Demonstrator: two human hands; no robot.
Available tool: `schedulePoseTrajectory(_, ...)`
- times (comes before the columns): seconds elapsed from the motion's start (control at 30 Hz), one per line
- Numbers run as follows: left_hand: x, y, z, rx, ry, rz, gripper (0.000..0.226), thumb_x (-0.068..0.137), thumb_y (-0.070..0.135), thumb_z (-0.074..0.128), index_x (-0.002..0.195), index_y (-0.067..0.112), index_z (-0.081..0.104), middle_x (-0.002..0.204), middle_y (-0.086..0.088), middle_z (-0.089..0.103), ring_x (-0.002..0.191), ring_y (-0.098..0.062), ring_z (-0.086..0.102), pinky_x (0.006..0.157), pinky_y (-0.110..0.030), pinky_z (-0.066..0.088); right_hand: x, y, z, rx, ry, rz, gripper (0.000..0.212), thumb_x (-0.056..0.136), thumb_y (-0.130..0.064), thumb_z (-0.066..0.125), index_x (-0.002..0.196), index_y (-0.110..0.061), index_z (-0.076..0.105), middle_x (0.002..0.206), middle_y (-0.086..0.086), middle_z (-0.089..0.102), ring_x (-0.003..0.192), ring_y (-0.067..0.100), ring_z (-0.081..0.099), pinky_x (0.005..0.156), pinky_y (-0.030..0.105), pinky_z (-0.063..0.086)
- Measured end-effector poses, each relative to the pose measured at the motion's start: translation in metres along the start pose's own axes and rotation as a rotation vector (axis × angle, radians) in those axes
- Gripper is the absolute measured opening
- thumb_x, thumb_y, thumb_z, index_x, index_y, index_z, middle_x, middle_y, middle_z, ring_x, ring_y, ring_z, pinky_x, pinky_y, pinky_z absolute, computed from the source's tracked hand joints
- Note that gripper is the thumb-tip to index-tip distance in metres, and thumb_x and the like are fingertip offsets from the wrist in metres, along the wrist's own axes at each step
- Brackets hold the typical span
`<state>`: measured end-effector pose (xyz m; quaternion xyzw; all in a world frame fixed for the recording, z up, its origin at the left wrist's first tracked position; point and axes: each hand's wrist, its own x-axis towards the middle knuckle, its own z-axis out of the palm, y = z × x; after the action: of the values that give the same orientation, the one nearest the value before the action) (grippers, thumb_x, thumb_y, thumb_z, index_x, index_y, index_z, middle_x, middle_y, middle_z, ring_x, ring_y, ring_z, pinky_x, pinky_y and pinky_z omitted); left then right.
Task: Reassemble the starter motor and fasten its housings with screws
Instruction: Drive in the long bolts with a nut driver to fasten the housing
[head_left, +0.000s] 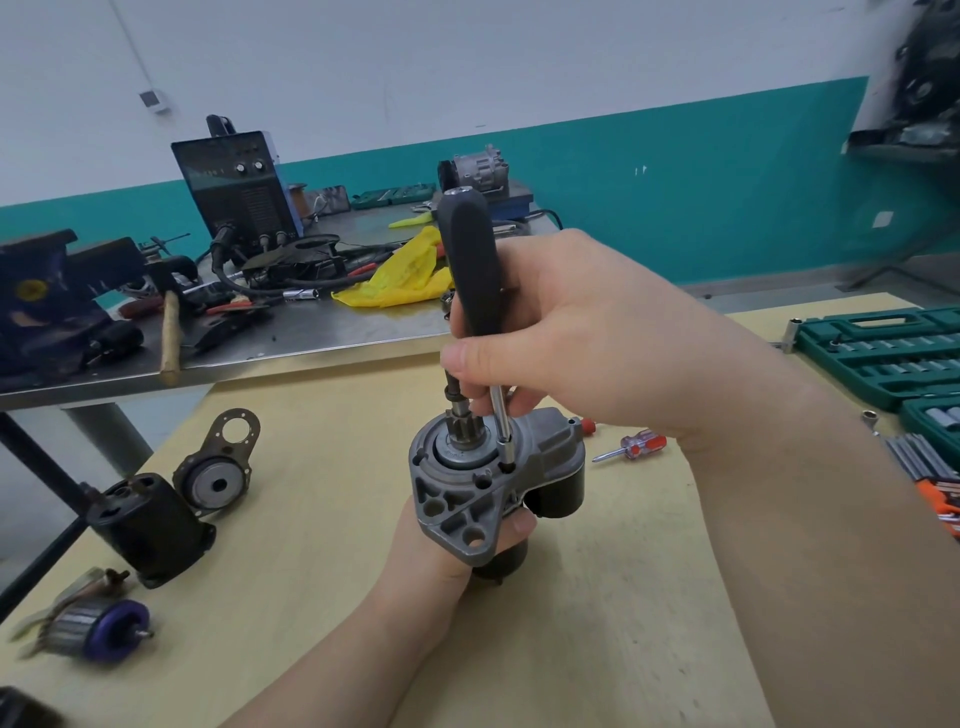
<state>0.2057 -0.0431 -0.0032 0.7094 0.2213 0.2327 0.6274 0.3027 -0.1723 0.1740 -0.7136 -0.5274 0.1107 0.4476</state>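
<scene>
We hold the starter motor (470, 499) upright over the wooden table (597, 623), its grey cast housing (457, 514) facing up and the pinion gear (462, 418) standing out of the round opening at the top. Our left hand (441, 545) grips the motor from below — the fingers curl round the dark body under the housing, and the thumb tip (519, 522) shows at the housing's right edge. How the other left fingers lie we cannot tell, since the housing hides them.

Our right hand (566, 332) grips the nut driver (475, 291) by its black handle, thumb and fingers curled round it and pinching near the lower end. The driver's bright shaft (500, 410) runs down and its tip sits in a screw hole on the housing's rim, just beside the pinion gear.

On the table to the left lie a black motor casing (150, 525), an end plate with a bearing (221, 467) touching it, and an armature with a purple end (98, 623) nearer to us. A small red-handled screwdriver (634, 447) lies just right of the motor. At the right edge sit a green socket set case (883, 353) and a row of hex keys in an orange holder (930, 478).

Behind, a metal bench (311, 332) carries a welding machine (239, 187), a hammer (170, 332), a vise (57, 296) and a yellow plastic bag (405, 275).
</scene>
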Motion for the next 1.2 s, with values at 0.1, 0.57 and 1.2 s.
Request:
schedulePoseTrajectory(0.1, 0.008, 0.002, -0.002, -0.031, -0.019, 0.007, 0.071, 0.089, 0.008, 0.083, 0.146, 0.005, 0.041, 0.127, -0.002, 0.045, 0.128, -0.016, 0.045, 0.110, -0.023, 0.040, -0.002, -0.003, -0.001, -0.034, -0.018, -0.015, 0.011, 0.096, -0.018, 0.076, 0.097, -0.011, 0.067, 0.079, 0.005, 0.078, 0.074, 0.017, 0.078, 0.071, 0.039, 0.067)
schedulePoseTrajectory(0.57, -0.010, 0.017, -0.005, 0.023, -0.048, 0.018, 0.124, 0.034, 0.071, 0.084, 0.133, 0.000, 0.059, 0.110, 0.024, 0.074, 0.102, 0.006, 0.068, 0.086, -0.006, 0.049, -0.002, -0.005, -0.001, 0.044, 0.040, 0.077, 0.014, 0.089, 0.000, 0.069, 0.098, -0.009, 0.064, 0.079, 0.009, 0.078, 0.074, 0.023, 0.080, 0.072, 0.054, 0.066)
schedulePoseTrajectory(1.2, 0.000, 0.011, 0.001, 0.050, 0.058, 0.095, 0.061, 0.058, 0.001, 0.096, 0.088, 0.042, 0.061, 0.087, 0.034, 0.067, 0.096, 0.009, 0.058, 0.102, -0.041, 0.046, -0.005, -0.009, 0.001, -0.048, 0.054, 0.010, 0.017, 0.096, -0.011, 0.076, 0.104, -0.017, 0.062, 0.083, 0.002, 0.079, 0.076, 0.010, 0.080, 0.078, 0.040, 0.066)
